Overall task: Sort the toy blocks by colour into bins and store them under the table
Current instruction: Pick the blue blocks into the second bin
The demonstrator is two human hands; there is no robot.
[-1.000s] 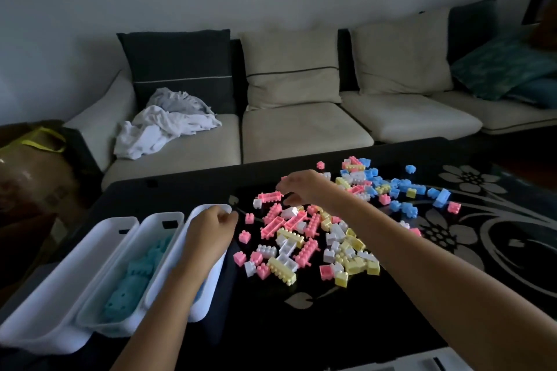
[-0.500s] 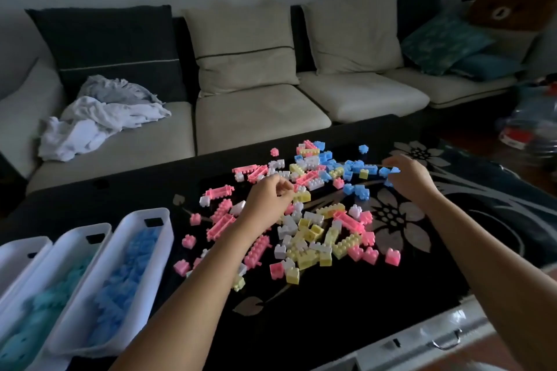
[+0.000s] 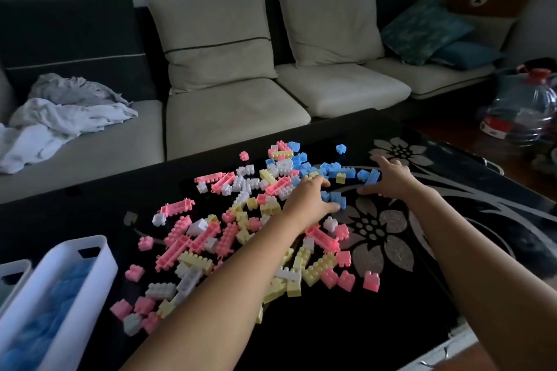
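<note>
In the head view, the blue blocks (image 3: 331,169) are lying on the table (image 3: 331,334), well right of and beyond the white bin (image 3: 104,265). They are likely handling as light, stiff, slippery pieces, best pinched across flat sides, and are looking small, glossy and studded. The left hand (image 3: 310,199) is half-curling over a few, grip unclear, and the right hand (image 3: 388,179) is resting splayed, touching one.
</note>
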